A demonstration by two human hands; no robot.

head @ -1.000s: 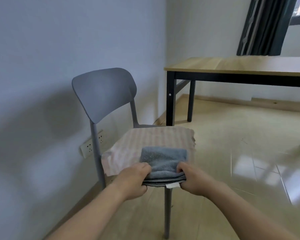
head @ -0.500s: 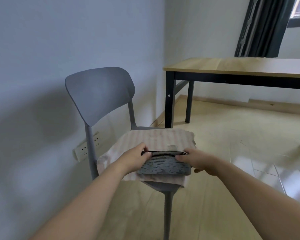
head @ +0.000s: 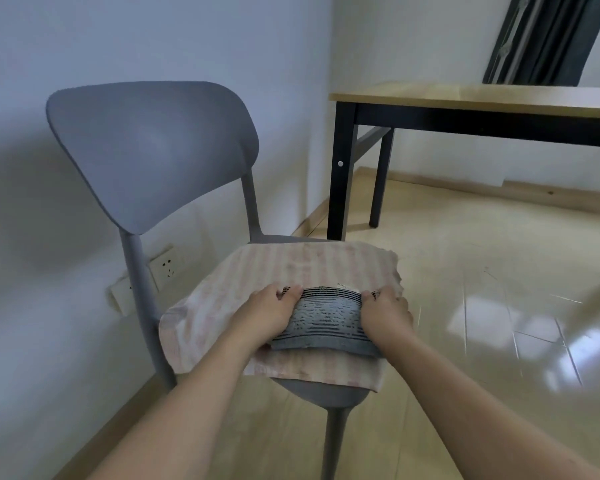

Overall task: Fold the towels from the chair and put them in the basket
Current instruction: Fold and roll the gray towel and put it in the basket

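Observation:
A folded grey towel with dark stripes lies on a pale pink striped towel that is spread over the seat of a grey chair. My left hand grips the grey towel's left end, fingers curled over its far edge. My right hand grips its right end the same way. A small white label shows at the far edge of the grey towel. No basket is in view.
The chair stands against a white wall with sockets low behind it. A wooden table with black legs stands to the right. A dark curtain hangs at the far right. The floor is glossy tile.
Both hands turned the grey towel's near edge up and over onto itself, folding it away from me. It now lies flat on the pink towel, striped side up. My view moved closer.

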